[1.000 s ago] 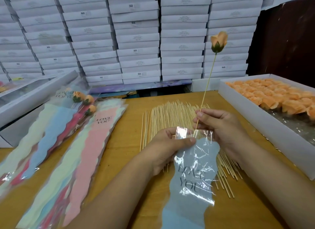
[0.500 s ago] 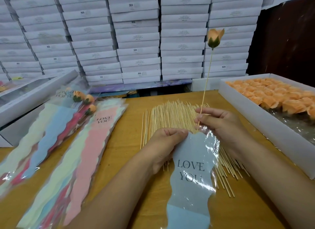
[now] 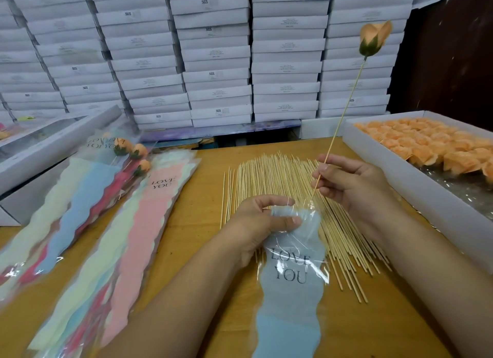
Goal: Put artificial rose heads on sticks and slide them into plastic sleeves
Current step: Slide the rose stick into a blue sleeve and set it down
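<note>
Stick (image 3: 344, 115) with an orange rose head (image 3: 374, 39) at upper right is pinched by the right hand (image 3: 352, 187), its tip aimed at the blue sleeve (image 3: 292, 277) mouth, pinched apart at centre by the left hand (image 3: 262, 224), apparently for insertion.

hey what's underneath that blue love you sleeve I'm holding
Under the blue sleeve lie loose wooden sticks, fanned over the wooden table. Your left hand grips its top edge. Whatever lies under its opaque blue part is covered.
</note>
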Tool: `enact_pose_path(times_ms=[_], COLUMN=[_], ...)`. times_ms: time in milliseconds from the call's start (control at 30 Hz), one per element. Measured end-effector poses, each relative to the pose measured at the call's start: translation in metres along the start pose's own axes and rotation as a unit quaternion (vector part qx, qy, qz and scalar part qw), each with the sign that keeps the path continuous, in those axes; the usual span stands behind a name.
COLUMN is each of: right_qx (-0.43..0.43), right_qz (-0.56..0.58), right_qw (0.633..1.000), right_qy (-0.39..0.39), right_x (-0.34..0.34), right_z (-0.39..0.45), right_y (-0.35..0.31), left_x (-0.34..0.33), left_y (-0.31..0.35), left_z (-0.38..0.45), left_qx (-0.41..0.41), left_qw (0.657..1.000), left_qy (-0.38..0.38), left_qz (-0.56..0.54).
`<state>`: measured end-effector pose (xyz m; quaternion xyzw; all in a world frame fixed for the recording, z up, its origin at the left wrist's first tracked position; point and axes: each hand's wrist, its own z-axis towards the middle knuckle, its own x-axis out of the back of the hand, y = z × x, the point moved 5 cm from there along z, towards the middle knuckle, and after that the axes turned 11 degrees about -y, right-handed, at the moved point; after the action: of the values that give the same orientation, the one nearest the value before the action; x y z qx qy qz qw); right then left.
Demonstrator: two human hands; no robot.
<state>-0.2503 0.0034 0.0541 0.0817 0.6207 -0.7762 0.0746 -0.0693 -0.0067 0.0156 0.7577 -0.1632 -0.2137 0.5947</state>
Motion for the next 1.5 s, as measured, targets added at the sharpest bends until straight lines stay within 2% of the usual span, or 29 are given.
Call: enact_pose_path(times_ms=[300,567,700,833,1167,1500], right_qx=[0.074,0.083,0.063,0.04,0.046,0.041], right_qz=[0.013,0.032,0.021,0.006,0.015,-0.004], right_qw=[0.997,0.996,0.997,0.999,0.999,0.999], right_qy=[0.025,0.031,0.03,0.022,0.022,0.013], right_x=[-0.008,-0.008,-0.007,-0.009,-0.009,-0.013], right_z=[0.008,0.012,0.015,0.015,0.015,0.014], right_y=[-0.022,-0.031,-0.026,-0.019,-0.017,-0.013], left_x=[-0.005,-0.004,-0.004,-0.002,0.003,0.002], left_y=[0.003,0.001,0.001,-0.001,0.002,0.005], left_z=[-0.004,-0.002,-0.001,0.001,0.001,0.001], left_qx=[0.003,0.014,0.013,0.011,-0.029,-0.043], left_qw=[0.999,0.998,0.997,0.999,0.999,0.998], left_qy=[-0.032,-0.048,-0.055,-0.048,-0.011,-0.029], left_qz=[0.032,0.037,0.05,0.015,-0.039,-0.032])
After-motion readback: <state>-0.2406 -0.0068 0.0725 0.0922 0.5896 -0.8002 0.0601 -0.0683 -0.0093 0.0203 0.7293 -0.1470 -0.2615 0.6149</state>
